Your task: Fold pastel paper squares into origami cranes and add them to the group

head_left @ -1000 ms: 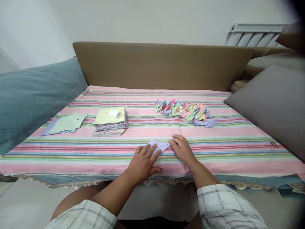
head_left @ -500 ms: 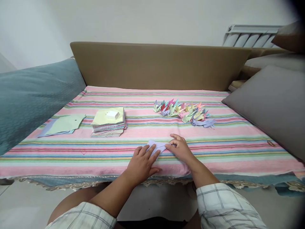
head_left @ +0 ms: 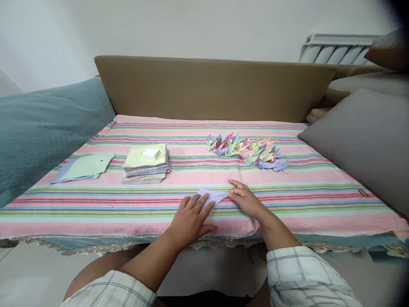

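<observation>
A pale lavender folded paper (head_left: 213, 195) lies on the striped pink cloth (head_left: 204, 179) near its front edge. My left hand (head_left: 191, 219) rests flat on the paper's left part, fingers stretched out and pressing it down. My right hand (head_left: 245, 199) is at the paper's pointed right tip, fingers drawn together and pinching or pressing the tip against the cloth.
A stack of coloured paper squares (head_left: 146, 167) with a small white block (head_left: 151, 153) on top sits at the left. Loose sheets (head_left: 84, 167) lie further left. A heap of folded paper cranes (head_left: 247, 151) lies behind. Grey cushion (head_left: 361, 140) at right, teal blanket (head_left: 41, 132) at left.
My right hand's fingers have shifted slightly along the paper's right tip. My left hand stays flat on the paper.
</observation>
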`<act>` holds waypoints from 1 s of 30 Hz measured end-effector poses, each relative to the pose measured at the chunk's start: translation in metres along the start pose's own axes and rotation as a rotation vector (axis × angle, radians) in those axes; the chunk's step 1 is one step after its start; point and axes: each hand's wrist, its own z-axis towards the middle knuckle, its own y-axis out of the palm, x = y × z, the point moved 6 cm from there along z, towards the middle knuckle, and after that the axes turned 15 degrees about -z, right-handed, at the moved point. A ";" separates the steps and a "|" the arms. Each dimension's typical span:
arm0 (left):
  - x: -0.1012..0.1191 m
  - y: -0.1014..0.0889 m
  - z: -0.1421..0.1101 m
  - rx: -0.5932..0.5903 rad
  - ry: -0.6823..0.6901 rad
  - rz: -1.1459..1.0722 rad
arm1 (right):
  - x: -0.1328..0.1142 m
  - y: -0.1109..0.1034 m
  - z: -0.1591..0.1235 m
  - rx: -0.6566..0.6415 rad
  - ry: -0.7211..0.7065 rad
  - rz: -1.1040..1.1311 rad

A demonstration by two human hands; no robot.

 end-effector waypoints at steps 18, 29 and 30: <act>0.000 0.001 0.000 -0.010 -0.007 -0.020 | -0.018 0.000 0.000 0.237 0.091 -0.169; 0.000 0.001 -0.001 -0.006 -0.021 -0.008 | -0.024 0.000 -0.002 0.256 0.077 -0.324; 0.001 0.001 0.000 -0.008 -0.022 -0.005 | -0.025 0.000 -0.002 0.268 0.077 -0.326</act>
